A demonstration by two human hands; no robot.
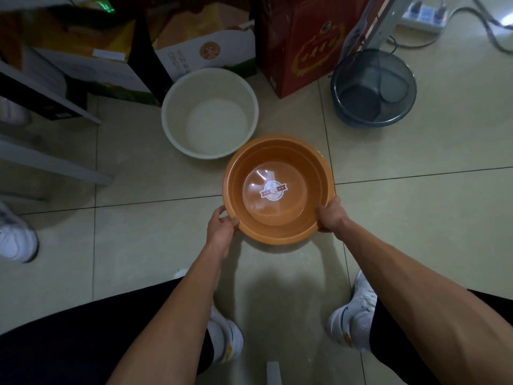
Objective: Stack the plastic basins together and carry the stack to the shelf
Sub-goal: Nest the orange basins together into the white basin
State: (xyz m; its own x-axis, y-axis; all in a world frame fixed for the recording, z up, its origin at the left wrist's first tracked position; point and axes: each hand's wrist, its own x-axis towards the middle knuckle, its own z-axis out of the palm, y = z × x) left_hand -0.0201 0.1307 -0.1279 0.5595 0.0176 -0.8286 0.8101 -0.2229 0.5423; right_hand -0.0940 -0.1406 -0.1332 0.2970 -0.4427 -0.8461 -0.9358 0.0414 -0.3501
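An orange plastic basin (pixel 279 173) with a round sticker on its bottom is held above the tiled floor in front of me. My left hand (pixel 220 230) grips its near left rim and my right hand (pixel 330 216) grips its near right rim. Just beyond it a larger white basin (pixel 177 107) stands on the floor, its near rim partly covered by the orange one. A dark translucent grey basin (pixel 373 87) sits on the floor at the upper right.
Cardboard boxes (pixel 194 51) and a red carton (pixel 302 43) stand behind the basins. Grey shelf boards (pixel 50 162) jut in from the left. Another person's white shoe (pixel 16 240) is at the left edge. A power strip (pixel 424 15) and cables lie at the top right.
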